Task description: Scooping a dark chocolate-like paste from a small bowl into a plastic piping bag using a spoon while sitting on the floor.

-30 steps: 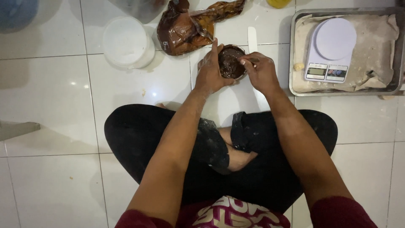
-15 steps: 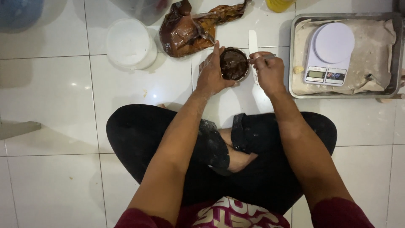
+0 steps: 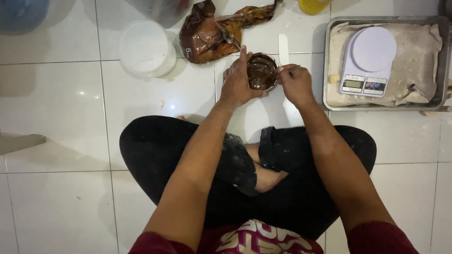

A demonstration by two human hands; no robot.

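A: Grip first, head view. Left hand wraps the near-left wall of the small round bowl, thumb side up along the rim, fingers curled round it. Right hand is pinched on a thin utensil at the bowl's right rim; fingertips pressed together on the handle.

B: Where's the bowl sitting?

A: On the white tiled floor, just ahead of the person's crossed legs, between both hands. Dark brown paste inside, glossy.

B: Handling?

A: My read: bowl is small, light and rigid. Paste looks thick and sticky, so rim and walls may be smeared and slippery. Best hold is low on the outer wall, as the left hand has it. Can't tell whether the base rests on the tile or is lifted.

B: Surroundings?

A: Brown plastic bag crumpled just behind the bowl. White spatula lying beside it. White tub to the left. Metal tray to the right, paper-lined, with a white kitchen scale on it. Only this view.
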